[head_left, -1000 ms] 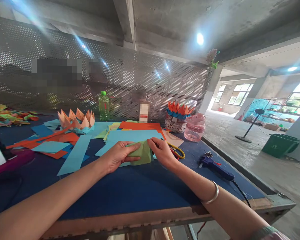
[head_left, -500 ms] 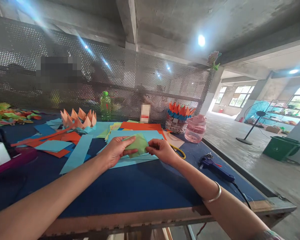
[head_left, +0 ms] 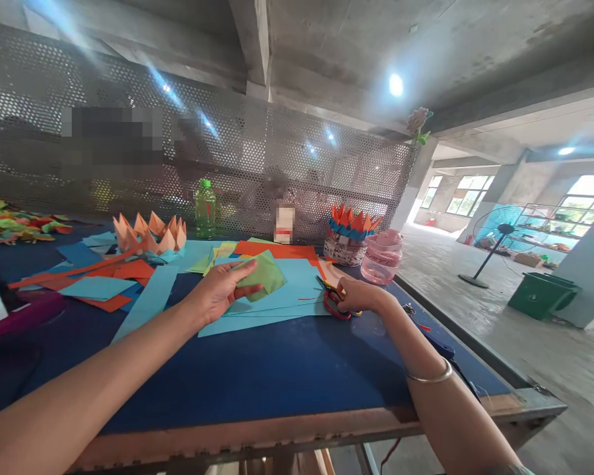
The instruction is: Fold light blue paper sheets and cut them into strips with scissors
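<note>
Standing just past the right hand [head_left: 361, 295], a woven basket [head_left: 339, 252] holds a crown of folded orange and blue paper [head_left: 354, 223]. Beside it, nearer the right edge of the tabletop [head_left: 257, 379], sits a clear pink-tinted plastic jar [head_left: 382, 258], its contents impossible to make out. Straight ahead of the left hand [head_left: 218, 291], a green plastic bottle [head_left: 205, 212] stands upright.

The two hands are well apart. The left hand is partly open and pinches a folded piece of green paper [head_left: 261, 276] at its fingertips, over a sheet of light blue paper [head_left: 277, 293]. The right hand curls down onto a pair of scissors [head_left: 334, 305] with red handles, lying at the right edge of that blue sheet.

Just beyond the blue sheet lies a sheet of orange paper [head_left: 272, 249], with yellow and green slips at its left end. Left of the left hand stand a peach paper lotus [head_left: 151, 237] and scattered blue and orange paper strips [head_left: 96, 280]. The right forearm hides most of a blue glue gun [head_left: 438, 340].
</note>
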`<action>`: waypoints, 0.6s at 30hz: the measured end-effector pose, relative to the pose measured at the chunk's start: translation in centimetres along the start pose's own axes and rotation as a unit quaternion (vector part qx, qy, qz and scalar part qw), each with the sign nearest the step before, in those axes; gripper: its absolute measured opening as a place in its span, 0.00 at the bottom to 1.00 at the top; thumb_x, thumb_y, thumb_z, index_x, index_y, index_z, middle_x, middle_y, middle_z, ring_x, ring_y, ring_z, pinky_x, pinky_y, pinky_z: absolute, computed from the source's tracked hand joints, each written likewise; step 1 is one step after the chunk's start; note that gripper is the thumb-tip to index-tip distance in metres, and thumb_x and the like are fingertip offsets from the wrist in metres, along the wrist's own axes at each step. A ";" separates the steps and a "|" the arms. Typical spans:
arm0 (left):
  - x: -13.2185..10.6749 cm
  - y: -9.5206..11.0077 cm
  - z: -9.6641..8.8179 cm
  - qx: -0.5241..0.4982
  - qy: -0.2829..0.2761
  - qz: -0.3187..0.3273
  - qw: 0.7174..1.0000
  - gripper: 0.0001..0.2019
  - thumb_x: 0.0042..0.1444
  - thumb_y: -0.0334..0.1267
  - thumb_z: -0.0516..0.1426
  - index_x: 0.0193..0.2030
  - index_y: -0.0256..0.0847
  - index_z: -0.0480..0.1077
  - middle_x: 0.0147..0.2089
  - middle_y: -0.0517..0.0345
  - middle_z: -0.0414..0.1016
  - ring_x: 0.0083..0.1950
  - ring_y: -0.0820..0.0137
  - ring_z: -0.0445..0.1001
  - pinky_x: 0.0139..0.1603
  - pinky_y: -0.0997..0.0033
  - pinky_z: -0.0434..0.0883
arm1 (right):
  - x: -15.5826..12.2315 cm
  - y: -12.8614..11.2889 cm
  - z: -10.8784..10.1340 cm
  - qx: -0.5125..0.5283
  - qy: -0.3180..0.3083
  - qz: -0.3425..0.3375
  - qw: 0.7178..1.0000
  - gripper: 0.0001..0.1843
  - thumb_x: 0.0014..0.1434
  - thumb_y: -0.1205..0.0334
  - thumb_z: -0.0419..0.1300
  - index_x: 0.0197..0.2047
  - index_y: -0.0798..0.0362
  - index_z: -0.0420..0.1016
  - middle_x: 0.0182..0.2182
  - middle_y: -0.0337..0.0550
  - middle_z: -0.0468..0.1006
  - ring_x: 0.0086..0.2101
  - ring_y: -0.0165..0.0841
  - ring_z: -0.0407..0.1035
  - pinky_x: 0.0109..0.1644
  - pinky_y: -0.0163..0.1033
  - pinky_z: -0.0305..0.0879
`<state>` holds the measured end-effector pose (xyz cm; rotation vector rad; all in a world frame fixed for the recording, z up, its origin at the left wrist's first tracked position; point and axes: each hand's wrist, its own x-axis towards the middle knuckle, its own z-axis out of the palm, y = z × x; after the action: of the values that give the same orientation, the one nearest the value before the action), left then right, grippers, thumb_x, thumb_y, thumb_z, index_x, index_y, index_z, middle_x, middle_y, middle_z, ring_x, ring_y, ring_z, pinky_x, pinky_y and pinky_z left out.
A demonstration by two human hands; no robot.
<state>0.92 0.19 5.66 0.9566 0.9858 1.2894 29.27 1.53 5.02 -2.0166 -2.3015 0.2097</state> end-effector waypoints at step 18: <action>0.2 0.1 -0.4 -0.043 -0.013 0.019 0.999 0.04 0.57 0.28 0.59 0.35 0.34 0.77 0.40 0.50 0.81 0.35 0.69 0.79 0.30 0.75 0.79 | 1.6 -4.7 3.8 0.390 0.115 -0.200 0.892 0.21 0.52 0.58 0.58 0.49 0.53 0.62 0.27 0.35 0.69 0.28 0.29 0.68 0.31 0.34 0.63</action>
<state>0.52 0.38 5.68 0.9282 0.8898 1.3379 23.90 2.33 1.87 -1.0913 -1.9558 0.6876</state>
